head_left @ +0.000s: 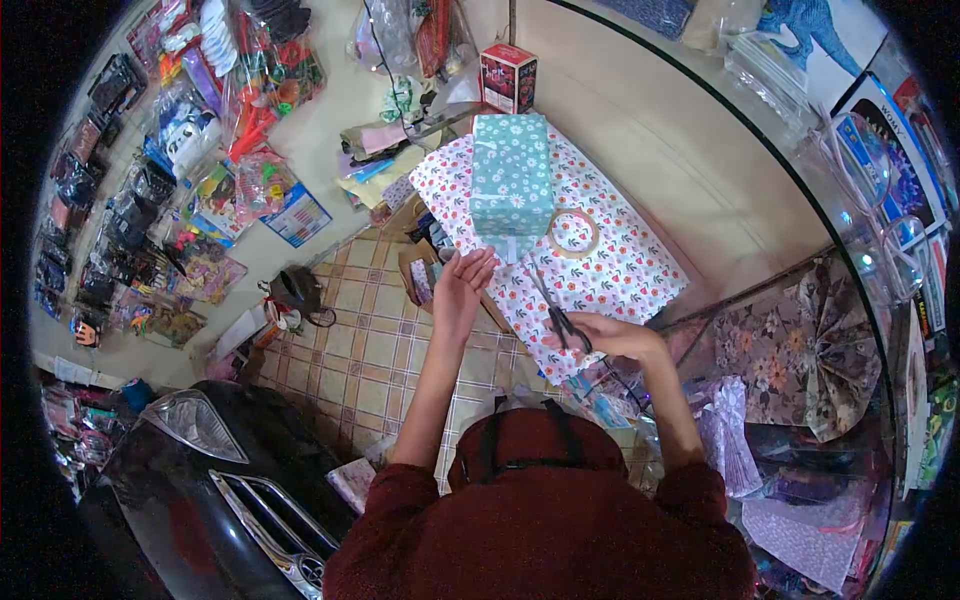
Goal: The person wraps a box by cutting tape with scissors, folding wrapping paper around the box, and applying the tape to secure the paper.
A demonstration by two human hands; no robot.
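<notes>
A box wrapped in teal paper with white daisies lies on a sheet of white floral paper. Its near end shows folded paper. My left hand is just left of that end, fingers stretched out and holding nothing visible; whether the fingertips touch the box I cannot tell. In my right hand is a pair of black-handled scissors, the blades pointing up and left toward the box's near end. A roll of tape lies flat on the floral sheet, right of the box.
Behind the box stands a small red box. A curved glass edge runs along the right, with packaged goods beyond it. Bagged items hang on the left wall. A black toy car sits at lower left on the tiled floor.
</notes>
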